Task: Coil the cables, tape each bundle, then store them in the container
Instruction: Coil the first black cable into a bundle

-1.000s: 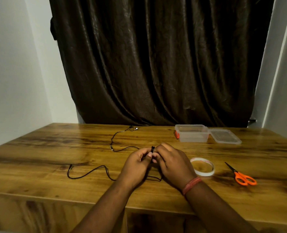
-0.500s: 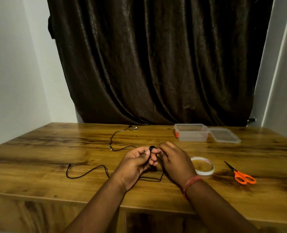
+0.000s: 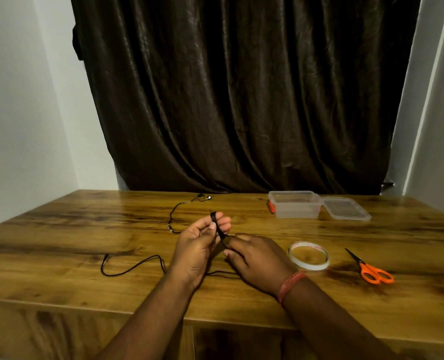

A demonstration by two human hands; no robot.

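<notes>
Cable: the thin black earphone cable (image 3: 217, 224) is partly wound round the left hand's fingers above the wooden bench (image 3: 72, 229); its loose length trails left on the bench.
Handling: probably light, limp and springy, so turns may slip off; best pinched at the wound turns.
Left hand (image 3: 198, 245): curled, holding the coil.
Right hand (image 3: 257, 258): pinches the strand just beside it.
Nearby: white tape roll (image 3: 308, 255), orange-handled scissors (image 3: 371, 270), clear plastic container (image 3: 295, 204), its lid (image 3: 345, 208) off.
</notes>
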